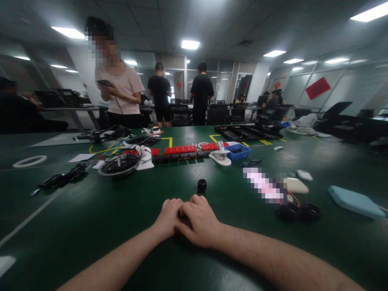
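Observation:
My two hands rest together on the green table [91,218] close in front of me. My right hand [200,220] lies over my left hand [166,218], fingers curled and pressed together; nothing shows in either. A small black round object [201,185] sits on the table just beyond my knuckles, not touched. Both forearms lie flat on the table.
Red power strips [180,149], a blue tray [239,151], a white clamp [221,157], a cable-filled bowl [119,165] and black cables [60,178] lie farther back. Black headphones [298,212], a light blue pad [354,201] and white devices [295,185] sit right. A person with a phone [121,97] stands beyond.

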Available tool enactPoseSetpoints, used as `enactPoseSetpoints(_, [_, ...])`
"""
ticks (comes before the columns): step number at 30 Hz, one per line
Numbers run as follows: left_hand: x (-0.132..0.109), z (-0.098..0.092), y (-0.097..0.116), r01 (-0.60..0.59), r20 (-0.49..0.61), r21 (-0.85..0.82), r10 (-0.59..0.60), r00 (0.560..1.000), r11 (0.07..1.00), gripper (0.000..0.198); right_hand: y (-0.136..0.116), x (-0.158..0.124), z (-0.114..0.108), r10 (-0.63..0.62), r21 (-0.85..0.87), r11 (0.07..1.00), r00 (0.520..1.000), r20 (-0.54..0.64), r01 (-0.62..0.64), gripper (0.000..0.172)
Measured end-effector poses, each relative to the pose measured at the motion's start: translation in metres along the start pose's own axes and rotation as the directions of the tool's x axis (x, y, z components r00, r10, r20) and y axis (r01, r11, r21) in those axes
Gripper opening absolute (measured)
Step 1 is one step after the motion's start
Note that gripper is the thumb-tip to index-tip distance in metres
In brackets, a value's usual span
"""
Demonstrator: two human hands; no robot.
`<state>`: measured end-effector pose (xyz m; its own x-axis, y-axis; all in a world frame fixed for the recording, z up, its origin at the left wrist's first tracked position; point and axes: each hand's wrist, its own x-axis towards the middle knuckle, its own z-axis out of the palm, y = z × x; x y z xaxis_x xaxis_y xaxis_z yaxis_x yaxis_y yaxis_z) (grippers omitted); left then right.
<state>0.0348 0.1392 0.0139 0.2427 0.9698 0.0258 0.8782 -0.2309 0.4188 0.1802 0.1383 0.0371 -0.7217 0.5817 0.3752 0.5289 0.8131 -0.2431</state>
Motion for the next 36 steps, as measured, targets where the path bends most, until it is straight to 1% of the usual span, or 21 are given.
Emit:
enactPoseSetpoints(4, [0.002,0.004,-0.003,0.002,0.008,-0.007,-0.002,1.000,1.000,0.013,-0.001,-0.002,-0.001,-0.045,-0.054,0.997,0.998,0.039,0.047,0.019])
enactPoseSetpoints(10, [0.001,0.006,-0.005,0.014,-0.017,-0.002,-0.014,1.000,1.000,0.013,-0.004,-0.007,-0.001,-0.083,-0.083,0.992,0.992,0.095,0.091,0.015])
enactPoseSetpoints(15, [0.002,0.006,-0.006,0.057,-0.029,0.014,-0.057,0.998,0.998,0.012,-0.004,-0.009,0.000,-0.084,-0.091,0.992,0.993,0.086,0.092,0.013])
enactPoseSetpoints(21, [0.002,0.006,-0.006,0.081,-0.041,0.025,-0.080,0.996,0.996,0.011,-0.005,-0.011,-0.001,-0.071,-0.117,0.990,0.995,0.068,0.079,0.013])
enactPoseSetpoints(27, [0.003,0.005,-0.006,0.108,-0.064,0.019,-0.107,0.992,0.994,0.010,-0.003,-0.012,-0.002,-0.032,-0.152,0.988,0.999,0.044,0.038,0.014])
enactPoseSetpoints(32, [0.002,0.000,-0.005,0.136,-0.077,-0.001,-0.136,0.988,0.991,0.015,-0.001,-0.010,-0.002,0.041,-0.183,0.983,0.998,0.053,-0.031,0.017])
enactPoseSetpoints(36, [0.002,-0.002,-0.003,0.137,-0.082,-0.006,-0.137,0.987,0.991,0.018,0.000,-0.008,-0.003,0.091,-0.163,0.983,0.995,0.043,-0.083,0.019])
